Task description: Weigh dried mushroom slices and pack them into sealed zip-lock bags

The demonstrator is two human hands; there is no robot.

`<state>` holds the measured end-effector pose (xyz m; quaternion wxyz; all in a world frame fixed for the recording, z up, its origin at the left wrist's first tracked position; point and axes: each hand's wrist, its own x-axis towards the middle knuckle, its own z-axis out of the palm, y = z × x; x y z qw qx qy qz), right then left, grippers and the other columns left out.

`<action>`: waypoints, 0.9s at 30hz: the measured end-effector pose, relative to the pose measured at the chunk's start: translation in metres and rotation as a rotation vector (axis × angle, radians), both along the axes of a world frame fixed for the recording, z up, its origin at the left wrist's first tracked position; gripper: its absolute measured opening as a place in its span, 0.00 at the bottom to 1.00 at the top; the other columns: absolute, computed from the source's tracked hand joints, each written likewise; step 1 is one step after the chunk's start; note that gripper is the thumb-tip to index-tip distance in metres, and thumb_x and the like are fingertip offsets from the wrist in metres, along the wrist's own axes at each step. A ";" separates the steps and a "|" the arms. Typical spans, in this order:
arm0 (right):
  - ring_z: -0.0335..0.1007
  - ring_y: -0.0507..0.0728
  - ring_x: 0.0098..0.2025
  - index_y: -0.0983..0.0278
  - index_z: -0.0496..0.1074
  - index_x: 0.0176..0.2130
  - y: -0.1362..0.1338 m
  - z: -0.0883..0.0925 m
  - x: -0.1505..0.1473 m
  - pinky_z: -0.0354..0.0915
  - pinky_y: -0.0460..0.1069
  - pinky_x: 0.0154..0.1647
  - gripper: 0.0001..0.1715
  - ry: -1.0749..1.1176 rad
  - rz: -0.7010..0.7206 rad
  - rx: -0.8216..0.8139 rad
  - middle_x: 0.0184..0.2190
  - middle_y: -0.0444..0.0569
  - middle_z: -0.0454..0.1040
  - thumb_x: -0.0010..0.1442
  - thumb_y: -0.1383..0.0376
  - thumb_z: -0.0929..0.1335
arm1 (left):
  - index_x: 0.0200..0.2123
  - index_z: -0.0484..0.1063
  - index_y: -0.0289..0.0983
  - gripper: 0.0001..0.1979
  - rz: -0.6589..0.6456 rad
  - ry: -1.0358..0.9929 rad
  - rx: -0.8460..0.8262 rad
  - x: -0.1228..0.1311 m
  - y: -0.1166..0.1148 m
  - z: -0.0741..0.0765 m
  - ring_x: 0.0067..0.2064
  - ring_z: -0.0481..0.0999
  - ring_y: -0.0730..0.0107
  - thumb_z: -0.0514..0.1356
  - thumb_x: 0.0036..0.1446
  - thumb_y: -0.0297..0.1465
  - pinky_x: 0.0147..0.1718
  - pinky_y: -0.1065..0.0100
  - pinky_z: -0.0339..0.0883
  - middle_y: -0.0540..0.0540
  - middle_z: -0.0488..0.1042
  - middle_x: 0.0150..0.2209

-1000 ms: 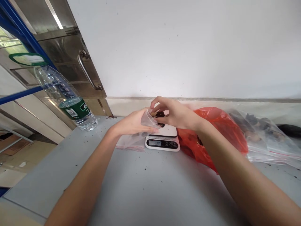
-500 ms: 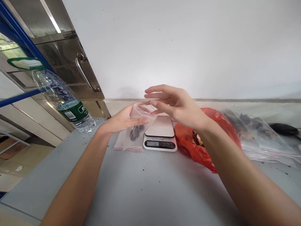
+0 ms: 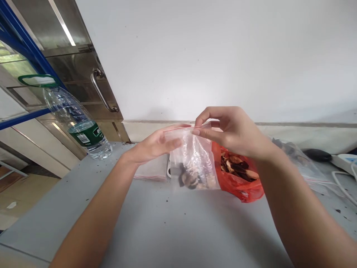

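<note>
Both hands hold a small clear zip bag (image 3: 195,160) up above the grey table (image 3: 173,223). Dark dried pieces lie in the bag's bottom. My left hand (image 3: 156,143) pinches the bag's top edge at its left end. At the right end of that red-lined edge, my right hand (image 3: 231,128) is closed in a pinch of thumb and forefinger. The bag hangs in front of a white kitchen scale (image 3: 169,169), hiding nearly all of it. Behind the bag, an open red plastic bag (image 3: 240,178) shows dried brown slices.
A water bottle (image 3: 79,124) with a green label stands at the far left by a steel cabinet (image 3: 83,74). A stack of empty zip bags (image 3: 152,172) lies left of the scale. Larger clear bags (image 3: 304,163), a dark object and white cables (image 3: 343,175) lie at the right.
My right hand went from spread open above the bag to pinching its top edge. The bag was lifted and swung right, in front of the scale. The view shifted slightly.
</note>
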<state>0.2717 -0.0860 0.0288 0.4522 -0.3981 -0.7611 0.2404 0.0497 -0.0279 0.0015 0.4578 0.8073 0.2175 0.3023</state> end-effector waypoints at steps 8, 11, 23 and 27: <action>0.72 0.56 0.28 0.60 0.72 0.29 0.001 0.000 0.013 0.69 0.52 0.30 0.22 -0.052 -0.069 -0.126 0.25 0.46 0.75 0.56 0.46 0.76 | 0.41 0.86 0.36 0.25 0.136 -0.051 -0.034 -0.002 0.001 0.000 0.44 0.86 0.55 0.70 0.57 0.53 0.45 0.60 0.79 0.41 0.87 0.39; 0.71 0.55 0.25 0.61 0.75 0.38 0.001 0.001 0.018 0.66 0.50 0.27 0.21 -0.041 -0.066 -0.167 0.21 0.43 0.74 0.53 0.50 0.78 | 0.38 0.86 0.36 0.25 0.208 -0.127 -0.051 -0.001 0.002 -0.002 0.40 0.87 0.57 0.72 0.53 0.53 0.43 0.60 0.80 0.42 0.87 0.37; 0.66 0.52 0.24 0.63 0.78 0.26 0.005 -0.001 0.037 0.61 0.49 0.24 0.19 -0.139 0.009 -0.298 0.22 0.46 0.75 0.50 0.51 0.79 | 0.35 0.83 0.36 0.24 0.265 -0.135 0.001 -0.001 -0.001 0.001 0.36 0.86 0.58 0.73 0.52 0.52 0.39 0.62 0.81 0.43 0.85 0.31; 0.61 0.49 0.22 0.62 0.72 0.24 0.007 -0.007 0.042 0.56 0.48 0.23 0.13 -0.179 0.079 -0.238 0.20 0.42 0.70 0.54 0.59 0.75 | 0.33 0.83 0.36 0.19 0.270 -0.104 0.097 0.001 -0.004 0.003 0.37 0.86 0.58 0.72 0.55 0.48 0.40 0.63 0.81 0.43 0.85 0.33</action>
